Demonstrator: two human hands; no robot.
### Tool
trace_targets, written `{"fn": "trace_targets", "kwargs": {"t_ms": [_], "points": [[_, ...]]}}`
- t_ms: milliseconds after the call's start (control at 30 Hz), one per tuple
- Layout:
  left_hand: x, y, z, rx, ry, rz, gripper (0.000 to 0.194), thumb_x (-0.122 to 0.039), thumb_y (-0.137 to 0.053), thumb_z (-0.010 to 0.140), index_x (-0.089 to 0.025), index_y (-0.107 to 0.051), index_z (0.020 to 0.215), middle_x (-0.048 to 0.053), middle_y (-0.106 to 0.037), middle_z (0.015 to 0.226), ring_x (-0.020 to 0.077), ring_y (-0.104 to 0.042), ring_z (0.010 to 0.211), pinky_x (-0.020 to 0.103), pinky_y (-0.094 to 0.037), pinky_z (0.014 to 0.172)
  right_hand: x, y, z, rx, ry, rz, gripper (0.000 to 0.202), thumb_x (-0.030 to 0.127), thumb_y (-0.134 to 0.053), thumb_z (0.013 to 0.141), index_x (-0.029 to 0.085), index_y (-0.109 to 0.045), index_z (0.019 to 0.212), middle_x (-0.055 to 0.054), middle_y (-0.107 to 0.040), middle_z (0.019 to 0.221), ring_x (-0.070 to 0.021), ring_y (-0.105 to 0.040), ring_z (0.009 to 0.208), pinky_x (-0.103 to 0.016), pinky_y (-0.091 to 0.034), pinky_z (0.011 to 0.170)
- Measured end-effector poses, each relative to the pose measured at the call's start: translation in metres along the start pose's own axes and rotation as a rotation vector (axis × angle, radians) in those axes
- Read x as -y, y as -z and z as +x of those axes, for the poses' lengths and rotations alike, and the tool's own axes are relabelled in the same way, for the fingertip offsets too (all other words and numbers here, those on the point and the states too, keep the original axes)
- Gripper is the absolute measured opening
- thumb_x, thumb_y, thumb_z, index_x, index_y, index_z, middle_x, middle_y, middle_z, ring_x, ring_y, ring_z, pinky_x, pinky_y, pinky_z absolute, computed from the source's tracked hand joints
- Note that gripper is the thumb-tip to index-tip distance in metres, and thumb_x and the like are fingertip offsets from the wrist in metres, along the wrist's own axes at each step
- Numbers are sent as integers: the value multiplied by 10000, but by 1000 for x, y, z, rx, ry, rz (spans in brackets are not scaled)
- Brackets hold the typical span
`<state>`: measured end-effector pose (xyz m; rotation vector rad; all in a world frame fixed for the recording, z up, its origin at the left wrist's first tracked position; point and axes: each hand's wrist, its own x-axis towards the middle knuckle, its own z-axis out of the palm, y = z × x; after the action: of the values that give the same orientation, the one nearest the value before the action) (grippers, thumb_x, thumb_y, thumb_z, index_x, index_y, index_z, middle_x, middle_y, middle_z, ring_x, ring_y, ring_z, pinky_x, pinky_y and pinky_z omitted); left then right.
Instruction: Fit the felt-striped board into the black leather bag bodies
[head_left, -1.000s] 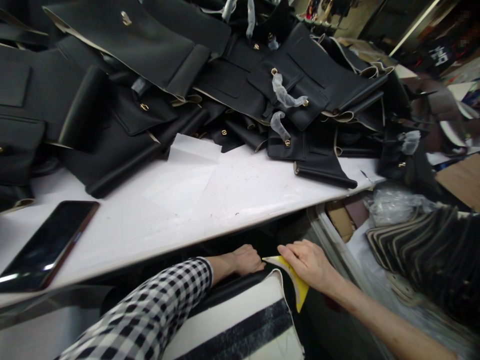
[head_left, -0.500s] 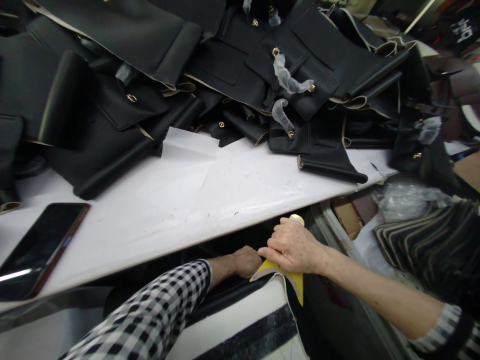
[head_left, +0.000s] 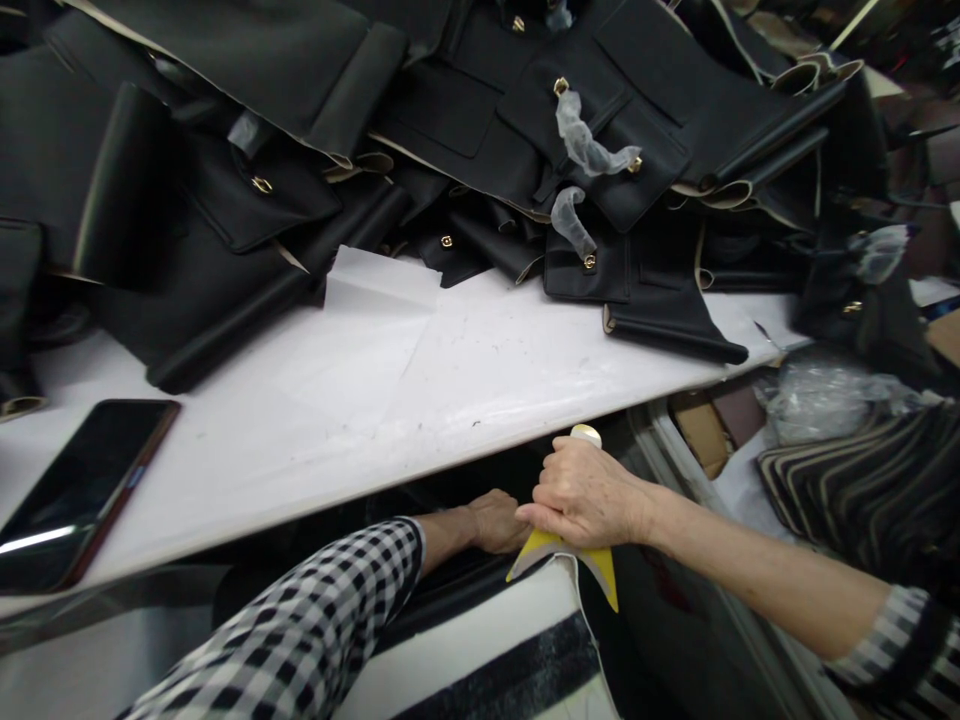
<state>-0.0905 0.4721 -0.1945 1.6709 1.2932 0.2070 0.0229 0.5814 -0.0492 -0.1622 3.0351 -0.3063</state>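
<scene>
My right hand is closed around a yellow hand tool with a crescent-shaped lower edge. The tool's rounded, pale end pokes out above my fist. Its concave edge straddles the corner of a white panel with a broad dark stripe, which has black leather along its far side. My left hand is curled at that leather edge, just left of the tool; its fingertips are hidden. The panel lies below the table's front edge, close to my body.
Black leather bag pieces with gold fittings and plastic-wrapped parts heap across the back of the white table. A phone lies front left, near a folded white paper. At right are a bin, clear plastic and stacked dark strips.
The yellow tool has turned slightly and shifted a little right with my right hand, its crescent facing more squarely onto the panel corner. My left hand stays nearly in place.
</scene>
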Motion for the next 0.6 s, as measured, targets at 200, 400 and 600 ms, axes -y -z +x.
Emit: {"fn": "trace_targets", "kwargs": {"t_ms": [200, 400, 600], "points": [[-2, 2, 0, 131, -9, 79, 246, -366, -564, 900, -156, -640, 797, 30, -638, 787, 177, -599, 722, 321, -485, 700, 7, -3, -4, 42, -52, -9, 581, 434, -315, 1024, 188, -580, 570, -36, -620, 542, -154, -452, 509, -363, -113, 613], [1, -1, 2, 165, 13, 58, 256, -380, -580, 921, -154, -633, 815, 28, -639, 827, 185, -618, 806, 370, -507, 789, 19, -6, -9, 48, -135, -43, 586, 403, -292, 1036, 182, -603, 592, -44, -633, 561, -154, -489, 529, -366, -106, 606], [-11, 15, -5, 91, 72, -119, 227, -332, -592, 894, -143, -643, 779, 32, -651, 788, 219, -635, 809, 392, -502, 798, 23, -6, -10, 35, -200, -49, 595, 376, -291, 1039, 175, -615, 582, -46, -644, 567, -149, -519, 539, -362, -129, 601]]}}
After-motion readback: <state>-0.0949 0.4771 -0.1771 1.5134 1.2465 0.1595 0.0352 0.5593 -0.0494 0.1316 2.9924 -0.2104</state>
